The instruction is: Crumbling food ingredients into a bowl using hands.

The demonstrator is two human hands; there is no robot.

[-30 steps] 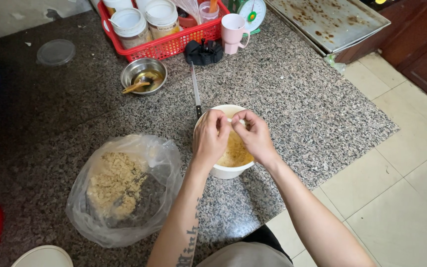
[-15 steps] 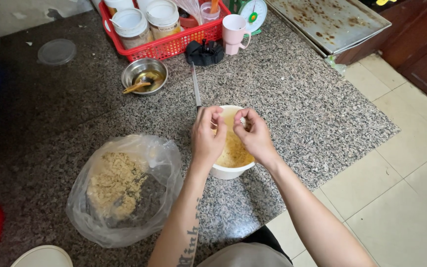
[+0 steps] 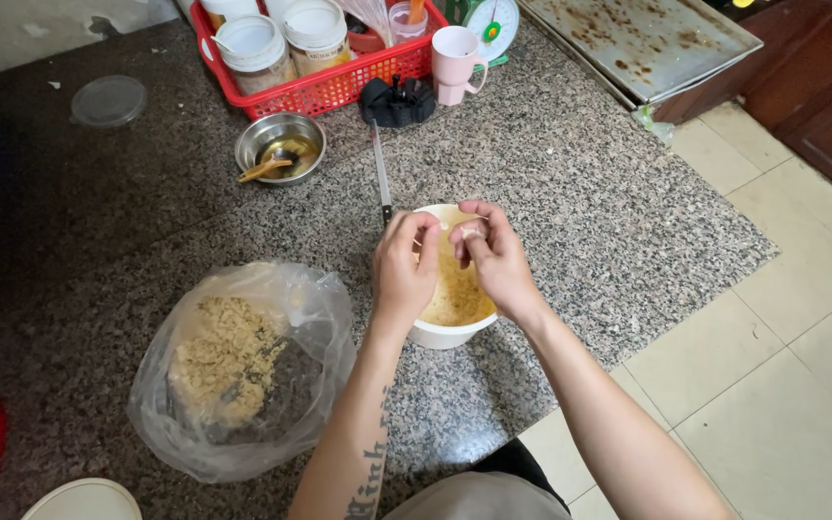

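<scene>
Bowl [image 3: 445, 332] of yellow crumbs on worktop [image 3: 570, 193]: my left hand [image 3: 404, 270] and right hand [image 3: 495, 258] fingers pinched together on a small pale lump [image 3: 472, 232], best kept centred over it.

red basket [image 3: 339, 89] with jars, steel bowl [image 3: 279, 146], pink mug [image 3: 457, 63].

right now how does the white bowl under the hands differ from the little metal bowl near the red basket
The white bowl is bigger and deeper than the metal bowl. The white bowl holds a yellowish crumbly mix; the metal bowl holds a spoon and some dark liquid. Both hands, left hand and right hand, work over the white bowl, while the metal bowl sits untouched. Both stand upright on the granite counter.
</scene>
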